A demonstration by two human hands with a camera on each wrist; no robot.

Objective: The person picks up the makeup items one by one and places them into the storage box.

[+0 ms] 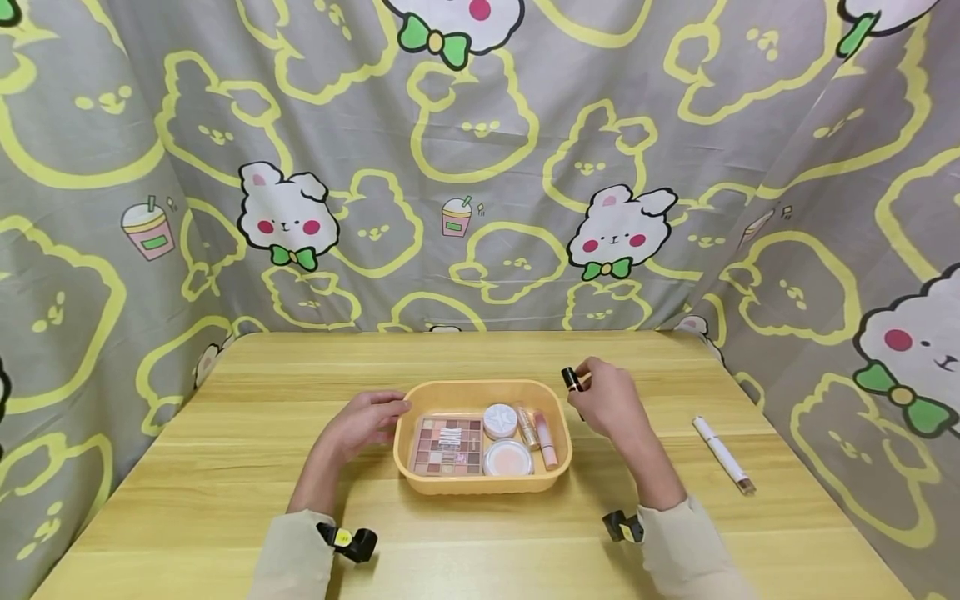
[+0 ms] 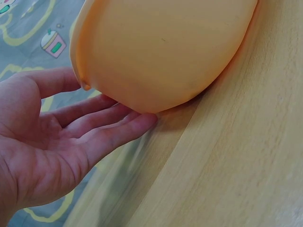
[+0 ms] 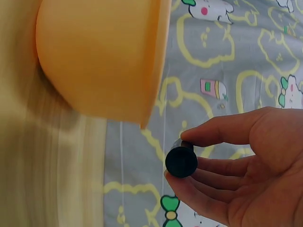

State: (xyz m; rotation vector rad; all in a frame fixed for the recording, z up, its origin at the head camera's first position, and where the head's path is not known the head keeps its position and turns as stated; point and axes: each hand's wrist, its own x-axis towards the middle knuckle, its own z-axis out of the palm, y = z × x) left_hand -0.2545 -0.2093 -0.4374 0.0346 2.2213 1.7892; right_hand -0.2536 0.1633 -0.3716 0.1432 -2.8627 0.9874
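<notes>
Nearest the head cam were our two cream sleeves, each w/ a black wrist cam point(image 1: 351, 542) strapped on, at the near edge of the bench point(image 1: 225, 500).

Our left hand point(image 1: 365, 422) lay w/ fingers straight and relaxed against the left wall of the orange tray point(image 1: 480, 485); the left wrist view showed the fingertips point(image 2: 137, 124) touching the tray's underside where it met the bench, holding nothing.

Our right hand point(image 1: 609, 398) was just off the tray's far right corner, thumb and fingers curled round a small black tube point(image 1: 573, 379), prob. a lipstick. In the right wrist view the tube's round black end point(image 3: 181, 162) faced the cam, pinched betw. thumb and fingertips, clear of the tray rim.

The tray sat about mid-bench, slightly toward the near edge. Inside: an eyeshadow palette point(image 1: 447, 446) on the left, two round compacts point(image 1: 500, 421) to its right, one behind the other, and two slim pinkish tubes point(image 1: 546, 439) along the right wall.

A white pen-like stick point(image 1: 723, 454) lay on the bench toward the right edge, well apart from the tray and our right hand.

A grey curtain w/ yellow bunny outlines point(image 1: 480, 208) hung round the far and side edges.
</notes>
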